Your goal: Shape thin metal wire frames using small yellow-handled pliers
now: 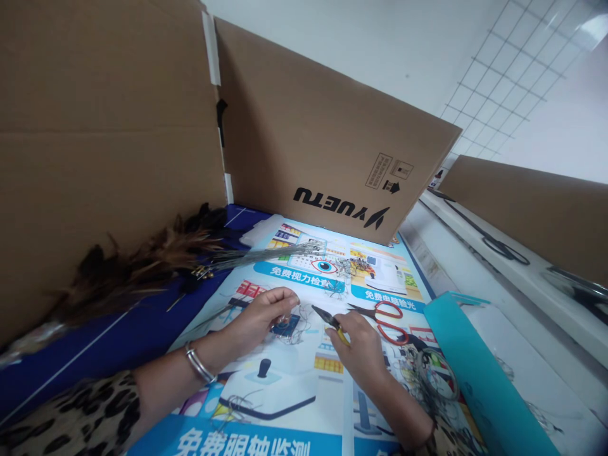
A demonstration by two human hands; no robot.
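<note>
Near the middle of the printed sheet, my left hand (273,313) is closed, pinching a tangle of thin wire (295,324) between thumb and fingers. My right hand (363,348) grips needle-nose pliers (332,318) by their yellow handles. The dark plier tips point left toward the wire, with a small gap between. Just beyond my right hand lie scissors with red handles (390,320). How far the plier jaws are parted is too small to tell.
Cardboard panels (304,139) stand at the back and left. Brown feathers (137,266) lie along the left. A bundle of straight wires (266,254) crosses the sheet (332,405). Coiled wire (439,373) and a teal box (470,361) sit on the right.
</note>
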